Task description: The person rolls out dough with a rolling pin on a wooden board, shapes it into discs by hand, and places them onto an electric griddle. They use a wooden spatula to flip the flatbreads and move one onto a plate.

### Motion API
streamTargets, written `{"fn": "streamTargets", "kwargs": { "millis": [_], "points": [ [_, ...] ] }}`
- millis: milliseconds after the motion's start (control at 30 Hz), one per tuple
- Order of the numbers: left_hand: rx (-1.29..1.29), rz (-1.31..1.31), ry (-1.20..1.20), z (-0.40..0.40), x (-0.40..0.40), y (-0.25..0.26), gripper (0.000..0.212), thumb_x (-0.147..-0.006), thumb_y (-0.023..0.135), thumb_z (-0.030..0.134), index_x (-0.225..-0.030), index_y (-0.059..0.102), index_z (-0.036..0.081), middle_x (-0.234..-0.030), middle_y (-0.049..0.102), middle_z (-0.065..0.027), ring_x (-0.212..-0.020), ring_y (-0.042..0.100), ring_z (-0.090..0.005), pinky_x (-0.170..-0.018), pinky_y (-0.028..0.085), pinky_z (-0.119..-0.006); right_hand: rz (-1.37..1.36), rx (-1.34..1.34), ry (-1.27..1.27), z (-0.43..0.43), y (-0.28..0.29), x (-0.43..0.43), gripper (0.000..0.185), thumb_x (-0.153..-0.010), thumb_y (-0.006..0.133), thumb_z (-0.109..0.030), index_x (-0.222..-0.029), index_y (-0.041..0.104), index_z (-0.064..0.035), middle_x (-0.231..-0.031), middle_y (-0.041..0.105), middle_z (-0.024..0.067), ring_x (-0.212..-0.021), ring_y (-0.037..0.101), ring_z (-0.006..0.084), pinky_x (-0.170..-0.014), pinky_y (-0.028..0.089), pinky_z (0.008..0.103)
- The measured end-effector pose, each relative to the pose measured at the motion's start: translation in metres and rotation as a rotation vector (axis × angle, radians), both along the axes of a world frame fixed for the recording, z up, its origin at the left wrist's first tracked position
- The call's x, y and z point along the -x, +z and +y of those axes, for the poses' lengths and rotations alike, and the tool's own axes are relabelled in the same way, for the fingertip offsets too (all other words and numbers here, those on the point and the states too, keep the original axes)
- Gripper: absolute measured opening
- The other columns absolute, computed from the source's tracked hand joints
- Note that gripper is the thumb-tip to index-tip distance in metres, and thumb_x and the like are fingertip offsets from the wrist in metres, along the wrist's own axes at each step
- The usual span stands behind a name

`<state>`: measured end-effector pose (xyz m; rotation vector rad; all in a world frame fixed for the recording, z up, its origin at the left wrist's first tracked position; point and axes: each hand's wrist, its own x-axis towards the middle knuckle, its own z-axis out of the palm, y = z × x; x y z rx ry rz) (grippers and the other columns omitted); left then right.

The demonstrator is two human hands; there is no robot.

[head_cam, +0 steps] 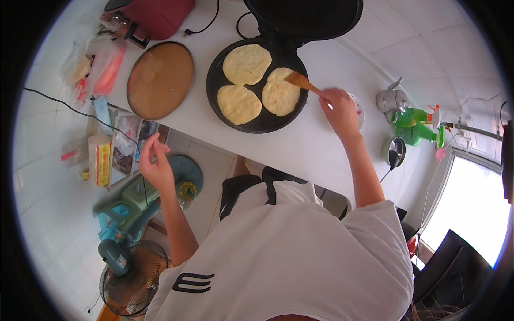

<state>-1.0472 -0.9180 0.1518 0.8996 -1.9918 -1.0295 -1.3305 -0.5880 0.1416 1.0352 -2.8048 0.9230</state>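
Note:
Three flatbreads lie in the round black electric griddle (257, 127), whose lid (309, 16) is raised at the back. One flatbread (246, 64) is at the upper left, another (239, 105) at the lower left. My right hand (339, 110) is closed around the handle of a wooden spatula (299, 81); its blade is at the top of the right-hand flatbread (280, 96). Whether the blade touches that bread cannot be told. My left hand (156, 158) holds nothing, raised in front of the counter's edge with its fingers loosely bent.
A round brown board (160, 80) lies left of the griddle, below a red appliance (162, 18). Partly behind my right hand is a plate (357, 110). A metal kettle (391, 99), green spray bottles (417, 132) and a bowl with a ladle (395, 150) stand at right. A fan (134, 277) stands lower left.

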Motion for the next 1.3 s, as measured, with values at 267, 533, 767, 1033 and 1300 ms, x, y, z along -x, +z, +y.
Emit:
{"fn": "streamTargets", "kwargs": {
  "millis": [267,533,767,1033,1300],
  "points": [
    [-0.070,0.014,-0.022,0.008,0.008,-0.004,0.018,-0.093,0.057,0.000,-0.106,0.069,0.001,-0.075,0.062,-0.0045,-0.064,0.058,-0.0108,-0.063,0.048,-0.024,-0.073,-0.135,-0.042,0.027,-0.022,-0.059,0.018,-0.082,0.065,-0.003,-0.099,0.072,-0.0074,-0.097,0.067,0.0092,-0.083,0.065,0.0294,-0.074,0.053,0.0399],
    [-0.035,-0.012,-0.086,0.014,0.021,-0.001,0.017,-0.093,0.057,0.001,-0.106,0.069,0.002,-0.075,0.062,-0.0044,-0.065,0.059,-0.0103,-0.063,0.048,-0.023,-0.146,-0.099,-0.114,0.006,-0.046,-0.062,0.022,-0.086,0.063,-0.006,-0.106,0.071,-0.0122,-0.099,0.065,0.0085,-0.075,0.065,0.0301,-0.067,0.054,0.0393],
    [-0.020,-0.025,-0.094,0.015,0.015,-0.003,0.017,-0.093,0.057,0.001,-0.106,0.069,0.001,-0.074,0.062,-0.0044,-0.064,0.059,-0.0108,-0.063,0.048,-0.024,-0.208,-0.065,-0.143,0.010,-0.040,-0.067,0.021,-0.087,0.062,-0.007,-0.104,0.072,-0.0126,-0.090,0.064,0.0099,-0.071,0.064,0.0297,-0.066,0.053,0.0390],
    [-0.013,-0.034,-0.109,0.019,0.018,0.000,0.019,-0.095,0.056,0.005,-0.108,0.068,-0.001,-0.074,0.063,-0.0024,-0.066,0.058,-0.0079,-0.065,0.047,-0.022,-0.300,-0.059,-0.003,0.012,-0.012,-0.103,0.018,-0.083,0.063,-0.010,-0.099,0.072,-0.0092,-0.081,0.062,0.0131,-0.069,0.062,0.0336,-0.065,0.051,0.0430],
    [-0.025,-0.027,-0.110,0.020,0.030,0.001,0.017,-0.093,0.058,0.001,-0.106,0.068,0.000,-0.078,0.064,-0.0043,-0.066,0.060,-0.0105,-0.065,0.049,-0.024,-0.372,-0.152,-0.110,-0.001,-0.023,-0.125,0.022,-0.087,0.062,-0.011,-0.106,0.071,-0.0107,-0.078,0.059,0.0142,-0.067,0.060,0.0342,-0.062,0.050,0.0427]
  ]
}}
